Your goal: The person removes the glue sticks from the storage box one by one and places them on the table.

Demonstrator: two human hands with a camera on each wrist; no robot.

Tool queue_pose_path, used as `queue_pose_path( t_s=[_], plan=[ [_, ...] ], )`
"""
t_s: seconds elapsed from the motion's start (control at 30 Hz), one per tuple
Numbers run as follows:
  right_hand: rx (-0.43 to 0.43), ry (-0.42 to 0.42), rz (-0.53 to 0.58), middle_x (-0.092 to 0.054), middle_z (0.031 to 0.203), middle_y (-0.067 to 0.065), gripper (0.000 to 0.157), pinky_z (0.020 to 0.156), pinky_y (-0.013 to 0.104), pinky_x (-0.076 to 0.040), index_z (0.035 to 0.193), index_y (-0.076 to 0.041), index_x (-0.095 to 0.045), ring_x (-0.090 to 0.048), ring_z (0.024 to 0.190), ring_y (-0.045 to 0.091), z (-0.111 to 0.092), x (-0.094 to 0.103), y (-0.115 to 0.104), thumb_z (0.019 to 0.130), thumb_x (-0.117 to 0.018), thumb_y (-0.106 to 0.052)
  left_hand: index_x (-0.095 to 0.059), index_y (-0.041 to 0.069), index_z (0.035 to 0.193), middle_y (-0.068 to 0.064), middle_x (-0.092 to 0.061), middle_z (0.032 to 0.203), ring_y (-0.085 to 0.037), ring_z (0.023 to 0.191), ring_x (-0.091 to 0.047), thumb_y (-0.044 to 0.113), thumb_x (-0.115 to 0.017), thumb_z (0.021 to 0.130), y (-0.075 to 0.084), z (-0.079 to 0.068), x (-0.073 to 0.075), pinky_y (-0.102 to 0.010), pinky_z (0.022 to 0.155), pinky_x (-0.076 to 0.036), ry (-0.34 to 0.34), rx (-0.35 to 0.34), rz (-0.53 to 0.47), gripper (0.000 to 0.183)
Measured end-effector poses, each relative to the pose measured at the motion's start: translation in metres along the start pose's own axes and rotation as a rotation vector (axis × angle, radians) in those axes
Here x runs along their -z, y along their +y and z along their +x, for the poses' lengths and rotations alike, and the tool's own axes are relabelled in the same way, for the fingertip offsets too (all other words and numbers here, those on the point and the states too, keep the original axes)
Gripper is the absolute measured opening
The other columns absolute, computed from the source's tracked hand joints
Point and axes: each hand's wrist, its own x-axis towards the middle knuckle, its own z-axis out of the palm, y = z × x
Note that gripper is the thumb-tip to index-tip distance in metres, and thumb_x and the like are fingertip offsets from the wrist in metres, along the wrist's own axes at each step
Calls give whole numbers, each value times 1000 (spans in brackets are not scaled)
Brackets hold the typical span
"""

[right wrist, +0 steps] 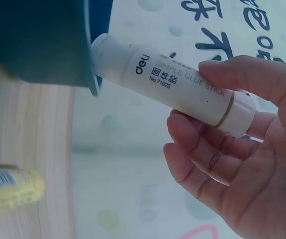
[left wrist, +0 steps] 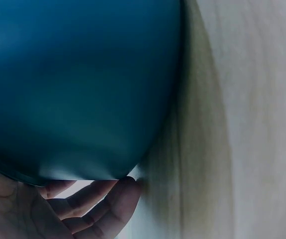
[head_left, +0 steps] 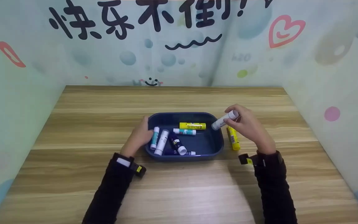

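A white glue stick (right wrist: 172,87) is pinched between the thumb and fingers of my right hand (head_left: 250,126), tilted, its far end over the right rim of a dark blue plastic bin (head_left: 208,146). My left hand (head_left: 140,137) grips the bin's left end, thumb at the rim and fingers against the outer wall (left wrist: 83,99). Inside the bin lie a yellow glue stick (head_left: 192,126), two white-and-teal ones including one (head_left: 184,132) near the middle, a white one (head_left: 162,142) and dark blue ones, including one (head_left: 177,143) lying aslant.
Another yellow glue stick (head_left: 233,138) lies on the wooden table (head_left: 179,186) just right of the bin, under my right hand. Printed cloth walls (head_left: 104,68) stand behind the table and at both sides.
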Motion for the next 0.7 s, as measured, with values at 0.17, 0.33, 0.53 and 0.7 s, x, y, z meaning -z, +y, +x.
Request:
queue_pose_path(
  t_s=[0.17, 0.33, 0.53, 0.7],
  plan=[
    [-20, 41, 4, -59, 91, 15, 29, 61, 19, -45, 110, 2, -56, -55, 70, 19, -3, 10, 7, 87, -63, -14, -12, 0, 146, -26, -22, 150, -41, 134, -29, 9, -42, 91, 0, 1, 0, -50, 110, -28, -1, -7, 6, 64],
    [-57, 59, -29, -60, 92, 17, 28, 61, 18, -45, 110, 3, -56, -57, 73, 20, -6, 18, 17, 88, -62, -12, -14, -1, 146, -26, -21, 150, -40, 135, -27, 8, -43, 91, 0, 2, 0, -50, 111, -26, 2, -13, 8, 63],
    [-159, 39, -54, -58, 102, 24, 29, 67, 27, -48, 112, 8, -52, -60, 86, 31, -6, 21, 32, 88, -59, -6, -16, 0, 145, -26, -25, 149, -40, 135, -30, 8, -44, 91, 1, 1, 0, -50, 111, -27, 7, -12, 9, 62],
    [-255, 36, -71, -56, 107, 28, 31, 73, 35, -49, 114, 11, -50, -59, 93, 36, -4, 19, 45, 89, -56, -5, -20, -1, 143, -27, -30, 145, -41, 132, -34, 8, -45, 90, 1, 0, 0, -50, 109, -29, 19, -21, 12, 59]
  ],
)
